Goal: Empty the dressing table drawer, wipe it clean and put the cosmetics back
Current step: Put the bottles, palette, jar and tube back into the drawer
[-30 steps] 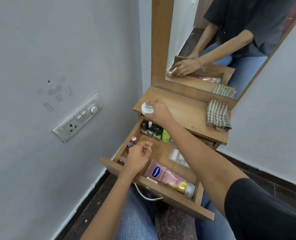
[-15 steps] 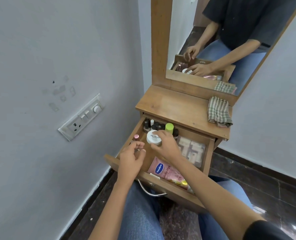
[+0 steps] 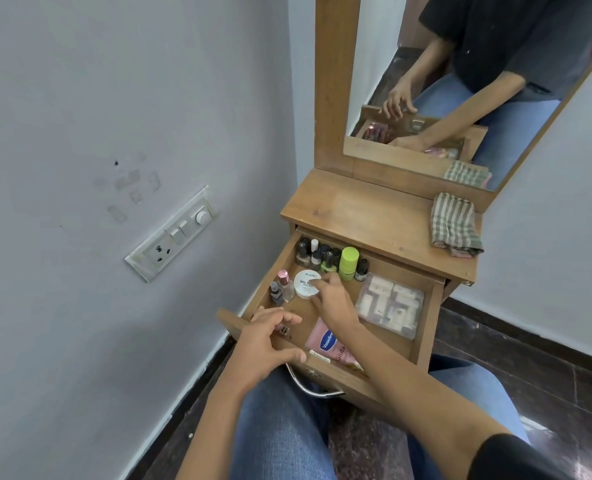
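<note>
1. Right now I see the dressing table [image 3: 374, 216] against the wall, its mirror [image 3: 460, 81] rising behind the top.
2. Its drawer [image 3: 426, 327] is pulled out over my lap, and cosmetics sit inside it.
3. A striped cloth [image 3: 453, 225] lies folded on the tabletop's right end.
4. A clear plastic case [image 3: 389, 304] lies in the drawer's right half.
5. A pink lotion tube [image 3: 329, 344] lies near the front, partly under my right forearm.
6. My right hand [image 3: 334, 299] is in the drawer, fingertips pinching the rim of a round white jar [image 3: 305, 284].
7. My left hand [image 3: 265, 344] rests at the front left corner, fingers loosely curled and slightly apart; I cannot tell whether they grip anything.
8. Small bottles [image 3: 318, 256] and a green tube [image 3: 349, 263] stand along the back.
</note>
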Available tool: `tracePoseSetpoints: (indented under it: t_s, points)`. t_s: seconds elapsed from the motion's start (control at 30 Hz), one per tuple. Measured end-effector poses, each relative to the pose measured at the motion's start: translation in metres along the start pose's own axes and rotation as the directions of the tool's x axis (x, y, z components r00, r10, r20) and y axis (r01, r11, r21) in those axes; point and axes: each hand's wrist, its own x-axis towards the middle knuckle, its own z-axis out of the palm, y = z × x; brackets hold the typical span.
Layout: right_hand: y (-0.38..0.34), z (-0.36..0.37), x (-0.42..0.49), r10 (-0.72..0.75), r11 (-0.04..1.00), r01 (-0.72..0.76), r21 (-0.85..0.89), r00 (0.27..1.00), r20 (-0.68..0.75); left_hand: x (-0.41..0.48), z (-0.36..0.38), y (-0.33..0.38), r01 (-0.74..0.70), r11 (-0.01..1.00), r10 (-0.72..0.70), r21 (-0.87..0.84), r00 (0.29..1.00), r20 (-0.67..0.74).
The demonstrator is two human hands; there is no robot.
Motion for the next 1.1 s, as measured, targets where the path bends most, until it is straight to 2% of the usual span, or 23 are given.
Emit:
tracePoseSetpoints:
  t_s: [0.37,0.5,0.57,0.7,0.83,0.97,1.1]
  points:
    - [-0.008,0.007,0.023,-0.026,0.997,0.032,-0.075,0.997,0.076,-0.003,-0.003,0.004,0.05,0.999,-0.051,0.015,0.995,0.083]
    - [-0.008,0.0,0.022,-0.015,1.0,0.018,-0.026,0.993,0.12,-0.004,-0.003,0.006,0.031,0.999,-0.033,0.029,0.996,0.085]
    - [-0.01,-0.011,0.014,-0.032,0.999,0.029,0.033,0.995,0.098,-0.004,-0.003,0.004,0.002,0.998,-0.007,0.061,0.996,0.087]
    - [-0.013,-0.041,-0.018,-0.052,0.993,0.054,0.108,0.998,-0.02,-0.004,0.003,-0.002,-0.036,0.993,0.032,0.114,0.999,0.033]
    - [-0.01,-0.07,-0.067,-0.029,0.984,0.05,0.169,0.991,-0.127,-0.005,0.01,-0.002,-0.138,0.964,0.149,0.227,0.988,-0.035]
    - [-0.004,-0.083,-0.112,-0.031,0.983,0.047,0.176,0.995,-0.097,-0.004,0.014,0.001,-0.187,0.929,0.226,0.32,0.97,-0.088]
    - [0.002,-0.079,-0.134,-0.102,0.992,0.105,0.073,0.994,-0.048,0.001,0.02,0.008,-0.195,0.906,0.257,0.375,0.959,-0.122]
